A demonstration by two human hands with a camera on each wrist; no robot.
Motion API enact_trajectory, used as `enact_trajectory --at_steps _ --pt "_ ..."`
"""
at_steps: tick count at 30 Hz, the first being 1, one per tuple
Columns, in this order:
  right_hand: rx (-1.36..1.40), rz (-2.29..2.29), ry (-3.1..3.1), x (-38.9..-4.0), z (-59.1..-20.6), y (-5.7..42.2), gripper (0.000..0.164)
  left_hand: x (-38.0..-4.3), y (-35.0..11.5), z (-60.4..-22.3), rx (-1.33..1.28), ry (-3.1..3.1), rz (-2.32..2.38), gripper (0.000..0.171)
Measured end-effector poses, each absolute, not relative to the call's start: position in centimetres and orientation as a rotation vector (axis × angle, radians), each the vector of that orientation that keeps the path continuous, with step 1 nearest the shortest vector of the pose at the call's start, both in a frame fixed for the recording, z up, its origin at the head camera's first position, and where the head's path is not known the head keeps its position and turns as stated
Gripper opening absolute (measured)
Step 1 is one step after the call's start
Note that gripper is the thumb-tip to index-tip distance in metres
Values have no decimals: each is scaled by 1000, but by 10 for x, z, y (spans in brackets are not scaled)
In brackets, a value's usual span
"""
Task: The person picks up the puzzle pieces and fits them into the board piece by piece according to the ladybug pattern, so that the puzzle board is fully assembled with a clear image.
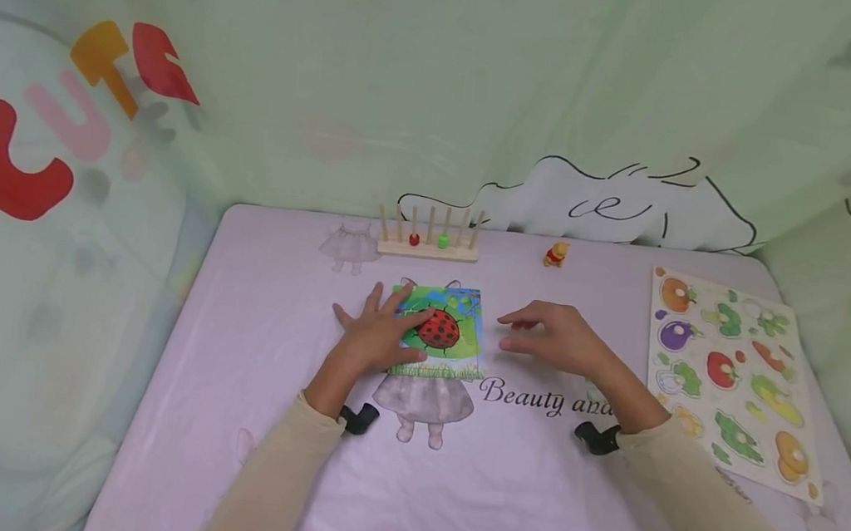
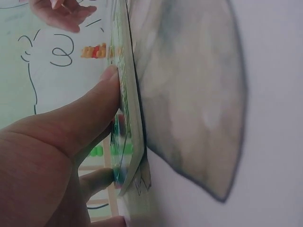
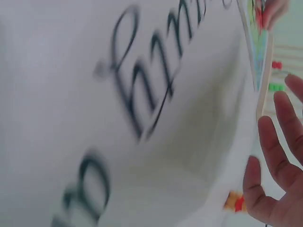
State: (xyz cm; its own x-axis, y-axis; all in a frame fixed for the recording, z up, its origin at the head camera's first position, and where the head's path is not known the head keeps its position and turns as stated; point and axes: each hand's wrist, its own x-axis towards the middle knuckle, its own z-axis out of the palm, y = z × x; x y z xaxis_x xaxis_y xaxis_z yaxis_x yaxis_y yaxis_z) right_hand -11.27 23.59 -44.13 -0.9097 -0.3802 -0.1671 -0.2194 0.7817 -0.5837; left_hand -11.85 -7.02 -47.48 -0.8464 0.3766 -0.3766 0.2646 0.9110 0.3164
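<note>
A square ladybug picture board lies flat near the middle of the table, a red spotted ladybug on a green leaf. My left hand rests on its left part with fingers spread, one fingertip on the ladybug. In the left wrist view the thumb presses on the board's top face near its edge. To the right of the board, my right hand is held over the table with relaxed fingers and nothing between them. Its loosely spread fingers also show in the right wrist view.
Behind the board stands a wooden peg rack with a red and a green bead on its pegs. A small yellow bear figure stands to its right. A vegetable puzzle board lies at the table's right side. Curtains surround the table.
</note>
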Motion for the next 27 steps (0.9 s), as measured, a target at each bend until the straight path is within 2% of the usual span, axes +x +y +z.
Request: enact_trajectory --at_steps 10,27 --pt "-496 -764 2698 -104 -435 279 37 -119 -70 -475 471 2633 324 77" --pt "-237 -560 2667 -91 -437 331 45 -120 -69 -474 462 2629 315 77"
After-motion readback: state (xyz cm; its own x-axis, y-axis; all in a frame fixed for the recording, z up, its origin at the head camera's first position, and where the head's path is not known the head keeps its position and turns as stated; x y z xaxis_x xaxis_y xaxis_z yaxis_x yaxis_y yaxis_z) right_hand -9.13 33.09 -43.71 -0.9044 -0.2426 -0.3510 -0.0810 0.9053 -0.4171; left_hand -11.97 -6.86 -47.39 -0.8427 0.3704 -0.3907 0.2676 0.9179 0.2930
